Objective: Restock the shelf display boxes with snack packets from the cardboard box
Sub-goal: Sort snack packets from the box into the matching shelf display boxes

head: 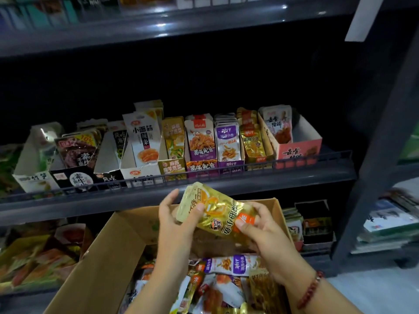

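Observation:
A gold snack packet (218, 210) hangs tilted over the open cardboard box (106, 252), just below the shelf rail. My left hand (179, 216) grips its upper left end, thumb on the front. My right hand (260, 225) pinches its lower right end by the orange label. Loose purple, gold and red packets (229, 264) fill the box under my wrists. On the shelf above stands a row of display boxes, among them a gold packet box (252, 141) and a purple packet box (227, 143).
A wire rail (204, 171) runs along the shelf's front edge. The pink display box (299, 150) at the right end is partly empty. More packets lie on the lower shelf at left (34, 257), and a dark upright post (371, 155) stands at right.

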Motion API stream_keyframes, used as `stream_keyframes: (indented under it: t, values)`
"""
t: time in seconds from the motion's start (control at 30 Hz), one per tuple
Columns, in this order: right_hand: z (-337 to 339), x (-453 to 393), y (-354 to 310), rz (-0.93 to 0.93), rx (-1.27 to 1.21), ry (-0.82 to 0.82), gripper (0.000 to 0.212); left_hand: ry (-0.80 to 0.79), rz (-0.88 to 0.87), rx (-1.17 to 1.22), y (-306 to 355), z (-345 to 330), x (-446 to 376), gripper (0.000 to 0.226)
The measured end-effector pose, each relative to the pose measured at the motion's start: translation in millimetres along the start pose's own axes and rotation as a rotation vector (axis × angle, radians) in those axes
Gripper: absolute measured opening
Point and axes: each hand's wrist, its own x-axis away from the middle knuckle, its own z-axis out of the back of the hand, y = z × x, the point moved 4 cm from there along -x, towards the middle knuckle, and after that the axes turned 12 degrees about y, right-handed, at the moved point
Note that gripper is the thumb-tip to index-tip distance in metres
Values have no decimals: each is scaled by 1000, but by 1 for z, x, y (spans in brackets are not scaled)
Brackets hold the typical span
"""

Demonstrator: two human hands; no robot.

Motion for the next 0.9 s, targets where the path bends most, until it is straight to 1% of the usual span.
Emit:
stream_keyframes:
  t: [0.17, 0.27, 0.37, 0.43, 0.5, 0.57, 0.63, 0.7, 0.83, 0.9]
  values:
    - [0, 0, -12, 150, 166, 44, 41, -143, -137, -363, 8, -4, -13, 34]
    - [-2, 5, -17, 161, 208, 34, 46, -176, -175, -464, 8, -17, -7, 26]
    - [1, 2, -27, 215, 333, 79, 61, -206, -162, -449, 8, -28, -4, 23]
    - [6, -4, -34, 237, 412, 88, 66, -222, -158, -437, 9, -33, -6, 25]
    - [9, -10, -41, 243, 402, 91, 68, -190, -146, -414, 10, -38, -10, 30]
    - [10, -14, -45, 234, 299, 146, 63, -122, -119, -342, 10, -44, -13, 33]
    - [10, -19, -47, 169, 160, 202, 54, -64, -92, -251, 10, -52, -14, 32]
    - [10, -28, -48, 121, 100, 224, 56, -20, -72, -181, 7, -60, -15, 32]
    - [16, -55, -78, 172, 232, 201, 46, 2, -60, -95, 4, -82, -26, 32]
    - [20, -76, -98, 199, 284, 166, 48, -29, -89, -110, 6, -95, -36, 29]
